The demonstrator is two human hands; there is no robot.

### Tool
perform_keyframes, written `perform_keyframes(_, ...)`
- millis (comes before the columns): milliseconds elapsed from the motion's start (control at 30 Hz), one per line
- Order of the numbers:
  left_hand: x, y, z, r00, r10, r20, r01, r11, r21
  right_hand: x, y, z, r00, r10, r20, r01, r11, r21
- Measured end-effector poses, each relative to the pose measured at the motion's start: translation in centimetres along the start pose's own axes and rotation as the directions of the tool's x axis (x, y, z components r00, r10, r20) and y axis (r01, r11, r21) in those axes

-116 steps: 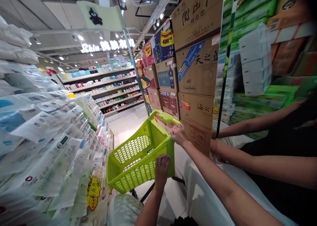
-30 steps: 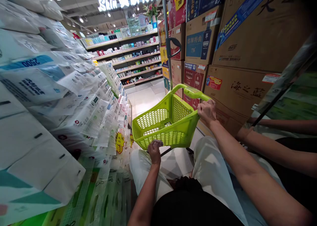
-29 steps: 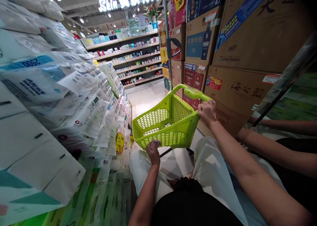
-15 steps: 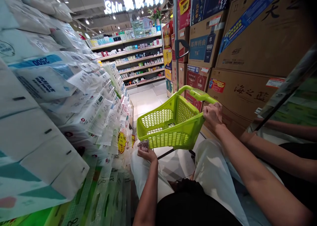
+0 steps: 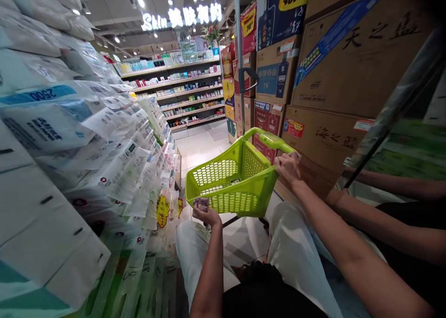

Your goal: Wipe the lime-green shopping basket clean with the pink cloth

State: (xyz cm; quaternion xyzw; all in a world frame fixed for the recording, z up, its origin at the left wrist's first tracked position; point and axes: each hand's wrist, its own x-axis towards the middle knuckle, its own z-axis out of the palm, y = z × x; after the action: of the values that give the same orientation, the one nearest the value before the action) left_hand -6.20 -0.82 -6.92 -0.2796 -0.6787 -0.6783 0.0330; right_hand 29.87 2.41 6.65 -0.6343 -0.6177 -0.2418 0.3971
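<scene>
A green plastic shopping cart [image 5: 251, 202] stands in front of my knees, turned sideways, its perforated basket holding nothing that I can see. My right hand [image 5: 288, 167] is closed around the near end of the cart's handle. A crumpled greyish-purple cloth [image 5: 201, 203] is bunched in my left hand [image 5: 209, 216], beside the basket's lower left corner. Whether that hand touches the basket I cannot tell.
Packs of tissue paper [image 5: 45, 127] are piled high on the left, with yellow price tags [image 5: 162, 211]. Cardboard cartons [image 5: 334, 76] are stacked on the right beside a metal pole [image 5: 239, 43] and a reflecting panel [image 5: 393, 136]. Stocked shelves [image 5: 188, 88] stand beyond the tiled floor [image 5: 200, 143].
The view has shifted, so the cart, cartons and shelves appear farther left and slightly lower. My left hand has lifted a little nearer the basket; my right hand keeps its grip on the handle.
</scene>
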Motion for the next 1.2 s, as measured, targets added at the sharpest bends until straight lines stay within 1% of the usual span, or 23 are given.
perform_keyframes(67,-0.2,0.9,0.6,0.998,-0.003,0.068,0.003,1.000,-0.007,0.0,-0.2,0.1,0.999,0.020,-0.030,-0.021,1.000,-0.011)
perform_keyframes(133,-1.6,1.7,1.0,0.989,0.011,0.150,-0.009,1.000,-0.018,0.1,-0.3,0.2,0.999,0.020,-0.033,-0.020,1.000,-0.008)
perform_keyframes(233,-3.9,2.6,1.2,0.965,0.069,0.255,-0.058,0.997,-0.051,0.1,-0.4,0.2,1.000,0.006,-0.022,-0.006,1.000,0.005)
perform_keyframes(300,-4.4,2.8,1.2,0.966,0.078,0.247,-0.066,0.996,-0.056,0.1,-0.5,0.0,1.000,0.005,-0.017,-0.005,1.000,0.009)
perform_keyframes(367,-4.1,2.9,1.3,0.980,0.048,0.194,-0.040,0.998,-0.046,0.0,-0.6,-0.1,1.000,0.015,-0.016,-0.015,1.000,0.010)
perform_keyframes(433,-3.7,3.1,1.6,0.984,0.024,0.176,-0.016,0.999,-0.046,-0.1,-0.8,-0.1,1.000,0.022,-0.013,-0.022,1.000,0.016)
perform_keyframes(500,-3.9,3.6,2.0,0.976,0.028,0.214,-0.016,0.998,-0.056,-0.1,-1.0,-0.1,1.000,0.027,-0.005,-0.027,0.999,0.023)
perform_keyframes(600,-5.6,4.7,2.7,0.963,0.040,0.265,-0.024,0.998,-0.065,0.0,-1.4,0.1,0.999,0.034,0.008,-0.034,0.999,0.021)
perform_keyframes(700,-7.9,6.1,3.3,0.932,0.061,0.356,-0.028,0.995,-0.096,0.1,-2.0,0.1,1.000,0.030,0.010,-0.030,0.999,0.013)
perform_keyframes(867,-11.8,8.5,4.0,0.841,0.047,0.539,0.022,0.992,-0.121,0.1,-2.9,-0.2,1.000,0.014,-0.016,-0.015,1.000,-0.019)
perform_keyframes(967,-13.6,9.0,3.9,0.769,0.087,0.633,0.032,0.984,-0.173,0.0,-3.2,-0.4,0.999,0.009,-0.032,-0.010,0.999,-0.034)
perform_keyframes(1000,-14.1,9.1,3.9,0.756,0.096,0.647,0.034,0.982,-0.185,0.0,-3.3,-0.5,0.999,0.006,-0.036,-0.007,0.999,-0.039)
perform_keyframes(1033,-14.4,9.2,3.8,0.755,0.093,0.650,0.038,0.982,-0.185,-0.1,-3.3,-0.5,0.999,0.002,-0.038,-0.004,0.999,-0.045)
perform_keyframes(1133,-14.9,10.0,4.1,0.784,0.054,0.619,0.056,0.986,-0.157,-0.1,-3.4,-0.6,0.999,-0.009,-0.047,0.006,0.998,-0.062)
perform_keyframes(1200,-15.0,10.8,4.6,0.777,0.101,0.622,0.023,0.982,-0.188,-0.1,-3.4,-0.5,0.999,-0.010,-0.052,0.007,0.998,-0.065)
